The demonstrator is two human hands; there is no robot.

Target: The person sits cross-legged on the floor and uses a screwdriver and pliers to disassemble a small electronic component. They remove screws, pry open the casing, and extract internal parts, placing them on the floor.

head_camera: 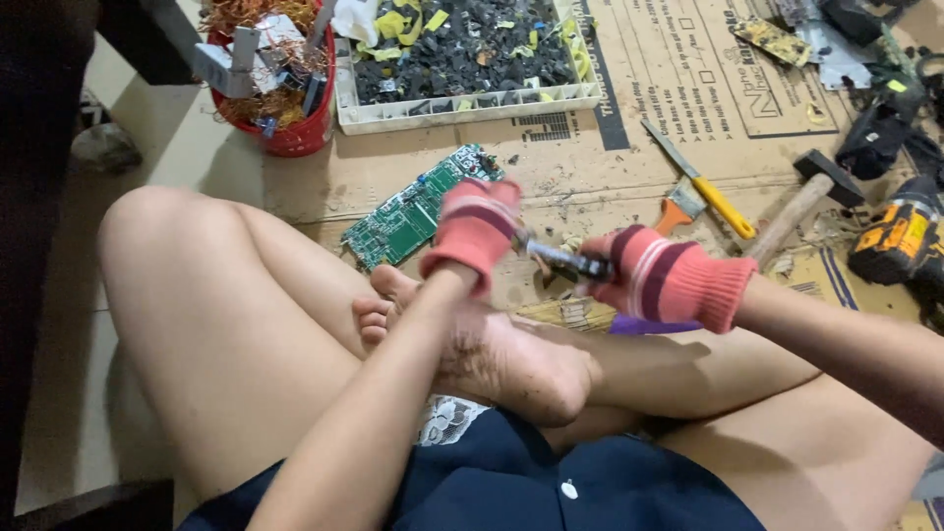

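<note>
The small dark tool (562,260) between the gloved hands is blurred, and most of it is hidden inside the right hand (669,278), so its kind cannot be told. The white tray (462,110) and red bucket (285,138) are cut off by the top edge. The yellow drill (900,236) runs off the right edge.

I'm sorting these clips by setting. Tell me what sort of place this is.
Probably an informal electronics-scrap workspace on a floor. Cardboard covers the floor, with a green circuit board, a red bucket of copper wire and a tray of dark parts. Both gloved hands grip a small tool.
</note>
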